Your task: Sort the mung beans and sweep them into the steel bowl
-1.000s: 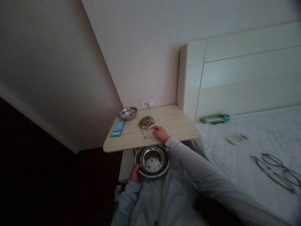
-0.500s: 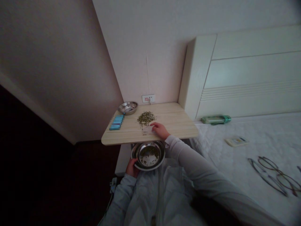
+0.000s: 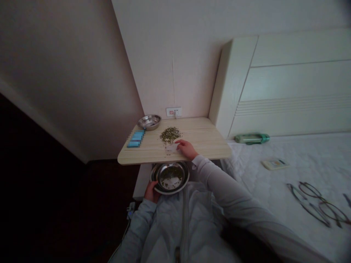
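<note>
My left hand (image 3: 152, 191) grips the rim of a steel bowl (image 3: 179, 188), holding it just below the front edge of the small wooden table (image 3: 203, 140). Small green beans or seeds lie scattered on the bowl's bottom. Over the tabletop, my right hand (image 3: 187, 149) is closed on a pale, thin, see-through card (image 3: 170, 148). That card stands at the near side of a heap of green beans or seeds (image 3: 170, 135). A few dark grains lie between the card and the table's front edge.
A second steel bowl (image 3: 149, 122) stands at the table's back left, with a blurred blue item (image 3: 136, 139) before it. A wall socket (image 3: 173, 111) holds a plug. On the bed at right lie a green bottle (image 3: 251, 138), a pale flat box (image 3: 275, 164) and glasses (image 3: 309, 204).
The bowl in my left hand has shifted slightly left. The card in my right hand sits much as before, close to the heap, and the view has tilted a little.
</note>
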A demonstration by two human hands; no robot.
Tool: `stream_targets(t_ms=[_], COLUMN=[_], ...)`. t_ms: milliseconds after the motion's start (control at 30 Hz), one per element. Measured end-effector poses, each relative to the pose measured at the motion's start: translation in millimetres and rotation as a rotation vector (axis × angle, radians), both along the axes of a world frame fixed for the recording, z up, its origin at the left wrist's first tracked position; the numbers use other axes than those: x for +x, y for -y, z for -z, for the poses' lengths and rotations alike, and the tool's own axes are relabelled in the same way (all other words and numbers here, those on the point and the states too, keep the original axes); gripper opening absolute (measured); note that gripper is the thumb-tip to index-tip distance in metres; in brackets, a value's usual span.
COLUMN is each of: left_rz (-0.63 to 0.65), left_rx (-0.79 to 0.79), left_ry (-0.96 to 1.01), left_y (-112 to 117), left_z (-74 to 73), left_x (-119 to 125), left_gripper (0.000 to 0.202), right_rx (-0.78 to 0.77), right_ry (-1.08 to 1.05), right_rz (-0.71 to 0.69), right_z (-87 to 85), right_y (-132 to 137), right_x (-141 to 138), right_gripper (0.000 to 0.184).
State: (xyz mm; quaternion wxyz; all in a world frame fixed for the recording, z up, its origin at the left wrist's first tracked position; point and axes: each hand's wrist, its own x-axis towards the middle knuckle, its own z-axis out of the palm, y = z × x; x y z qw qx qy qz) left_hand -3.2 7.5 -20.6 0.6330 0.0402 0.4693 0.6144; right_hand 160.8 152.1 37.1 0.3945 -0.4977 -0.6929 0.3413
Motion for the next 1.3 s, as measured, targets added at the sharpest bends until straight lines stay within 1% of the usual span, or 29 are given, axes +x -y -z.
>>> stream_targets(t_ms=[200,300,400,533,700,933,1300], left_rz=[-0.006,0.008,0.022,-0.004,-0.020,-0.013,0.001], left_rx=[0.004,0.015,0.007,-0.017,-0.017,-0.029,0.066], left_ry=[-0.015,-0.026,-0.021,-0.015,-0.013,-0.020,-0.057], left_y=[1.6,2.2,1.6,0.2,1.0,0.2,1.4], left_z=[-4.4,-3.2,-0.6,-1.7,-4.7,-2.2,1.9], left_x=[1.5,0.7,-0.8,-0.1,2.2,0.3,0.0], left_gripper=[0.019,0.022,0.019,0.012,0.012,0.012,0.014], right_rx=[-0.012,-0.008,-0.016,-0.022,-0.025,-0.034,-0.041], right_ry=[0.015,0.005,0.003,0.019,0.042,0.089,0.134], right_rz=[0.001,0.002,0.004,-0.010,-0.016,-0.023,-0.027], right_z=[-0.6,-0.9,-1.4,-2.4,-3.3,-5.0,-5.8], right_y=[0.0,0.6,1.4,2.4,3.1,3.7,5.4], right_x=[0.4,0.6,0.3,0.2,0.3,-0.3,-1.5], right_gripper=[0.031,0.030,0.030,0.030,0.030,0.026,0.022])
